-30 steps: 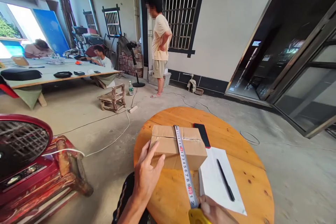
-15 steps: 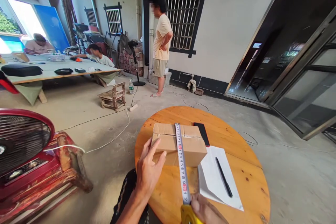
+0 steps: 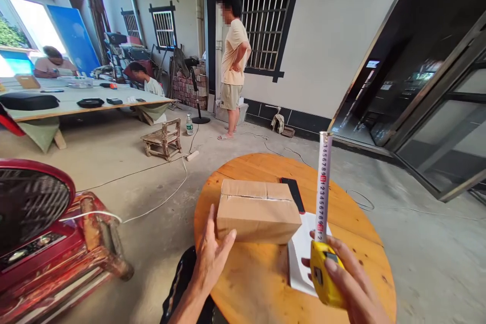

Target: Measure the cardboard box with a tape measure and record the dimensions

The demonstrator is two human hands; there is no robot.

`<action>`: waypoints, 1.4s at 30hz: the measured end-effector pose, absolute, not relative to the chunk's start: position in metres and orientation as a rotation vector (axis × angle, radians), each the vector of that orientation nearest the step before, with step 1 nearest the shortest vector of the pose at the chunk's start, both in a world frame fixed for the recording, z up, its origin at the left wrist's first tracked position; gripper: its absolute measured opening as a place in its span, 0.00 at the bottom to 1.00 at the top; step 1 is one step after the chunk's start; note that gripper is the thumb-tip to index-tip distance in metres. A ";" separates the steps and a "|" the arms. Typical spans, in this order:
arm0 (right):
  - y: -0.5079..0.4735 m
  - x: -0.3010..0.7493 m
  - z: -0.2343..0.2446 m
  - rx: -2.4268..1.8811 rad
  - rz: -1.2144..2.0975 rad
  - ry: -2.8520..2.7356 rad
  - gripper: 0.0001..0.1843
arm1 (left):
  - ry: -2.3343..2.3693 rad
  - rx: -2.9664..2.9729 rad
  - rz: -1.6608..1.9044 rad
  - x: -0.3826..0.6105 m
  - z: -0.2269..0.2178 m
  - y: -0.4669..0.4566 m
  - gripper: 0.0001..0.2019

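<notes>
A taped cardboard box (image 3: 258,210) lies on a round wooden table (image 3: 341,197). My left hand (image 3: 212,258) rests open against the box's near left corner, fingers stretched out. My right hand (image 3: 351,288) grips a yellow tape measure (image 3: 322,271) to the right of the box. Its white blade (image 3: 323,185) sticks straight up, clear of the box. A sheet of white paper (image 3: 301,258) lies under the right hand, and a black phone (image 3: 294,193) lies behind the box.
A red fan (image 3: 30,212) stands on a worn red stool (image 3: 91,258) at left. A person (image 3: 232,58) stands by the barred window. Two more people sit at a long table (image 3: 76,104). Cables (image 3: 159,202), a small stool (image 3: 163,139) and a bottle lie on the concrete floor.
My right hand lifted the tape measure off the box and swung it to the right, so the blade now stands upright. My left hand slid a little down the box's corner.
</notes>
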State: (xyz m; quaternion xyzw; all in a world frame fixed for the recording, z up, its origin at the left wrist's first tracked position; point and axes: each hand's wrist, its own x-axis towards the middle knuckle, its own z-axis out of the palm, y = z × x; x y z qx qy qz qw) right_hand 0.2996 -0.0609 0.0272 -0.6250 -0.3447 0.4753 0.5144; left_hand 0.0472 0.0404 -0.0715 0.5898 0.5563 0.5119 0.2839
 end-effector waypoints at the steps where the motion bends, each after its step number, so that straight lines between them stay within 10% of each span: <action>1: -0.052 0.300 0.025 -1.479 1.174 -0.847 0.38 | 1.477 1.564 1.334 0.047 -0.073 0.041 0.33; 15: 0.046 0.275 0.072 -1.217 1.343 -1.022 0.19 | 1.606 1.730 1.372 0.018 -0.047 0.057 0.29; 42: 0.018 0.233 0.040 -1.368 1.986 -0.732 0.23 | 1.507 1.594 1.614 0.030 -0.064 0.089 0.17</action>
